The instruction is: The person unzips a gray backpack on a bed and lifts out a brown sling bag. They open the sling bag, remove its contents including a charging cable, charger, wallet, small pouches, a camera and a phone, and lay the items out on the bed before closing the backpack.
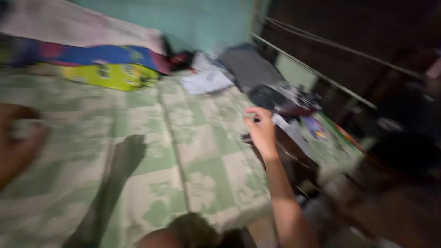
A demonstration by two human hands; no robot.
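Green checked bedding (151, 151) spreads wide and mostly bare toward a teal wall, folded cloths piled along its far edge. Right hand (261, 131) hovers at the bed's right edge, fingers curled; its grip is too blurred to tell. Left hand (16, 142), smeared at the left border, likewise unclear.

A wide stretch of the green checked sheet (193, 151) is left bare in the middle of the bed, and free passage is offered there between the left hand (16, 142) and the right hand (262, 131). The far end is blocked by a heap of bright blue and yellow cloth (105, 64) against the wall. The far right corner is crowded by white cloth (206, 80), a grey garment (250, 66) and dark, blurred clutter (280, 98). Movement beyond the right edge is hindered by a dark wooden piece (294, 156) just beside the mattress.
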